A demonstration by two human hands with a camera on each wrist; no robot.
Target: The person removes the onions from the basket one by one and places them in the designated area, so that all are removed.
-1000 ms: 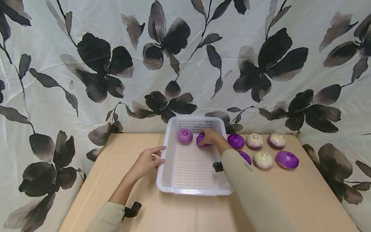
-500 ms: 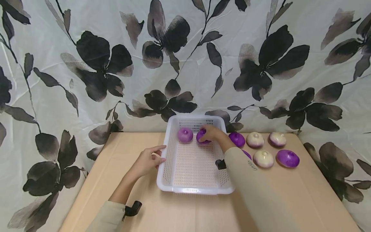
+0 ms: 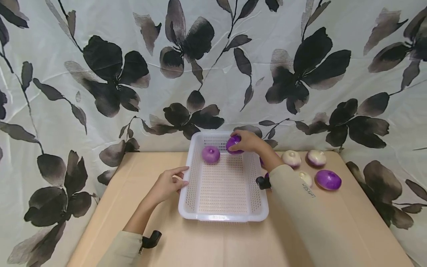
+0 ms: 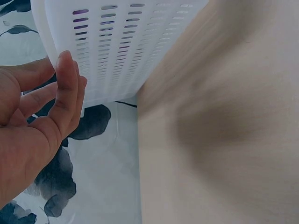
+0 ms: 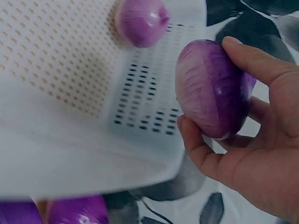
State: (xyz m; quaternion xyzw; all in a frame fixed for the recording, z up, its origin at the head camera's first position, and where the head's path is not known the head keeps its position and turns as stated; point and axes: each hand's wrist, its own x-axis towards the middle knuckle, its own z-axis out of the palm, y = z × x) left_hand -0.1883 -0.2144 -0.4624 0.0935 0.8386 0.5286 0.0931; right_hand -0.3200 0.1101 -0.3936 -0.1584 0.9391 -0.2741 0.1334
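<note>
My right hand point(image 3: 248, 141) holds a purple onion point(image 5: 212, 88) over the back right corner of a white perforated plastic basket point(image 3: 197, 215). In the right wrist view, the thumb lies along one side of the onion and the fingertips curl under the other. A paler purple onion point(image 3: 211, 154) sits inside the basket near the back. At the basket's left side, my left hand point(image 3: 168, 185) grips the rim. Seen from the left wrist, its thumb is at the rim and its fingers point(image 4: 70, 88) bear against the outer wall.
Right of the basket, several onions lie on the wooden table point(image 3: 160, 237), including a purple one point(image 3: 328, 180) and a white one point(image 3: 316, 158); my right sleeve partly hides some. A floral cloth point(image 3: 233, 92) hangs right behind the table's back edge.
My right hand has lifted the purple onion from the basket floor, up and slightly back. My left hand has stayed at the basket's left rim.
</note>
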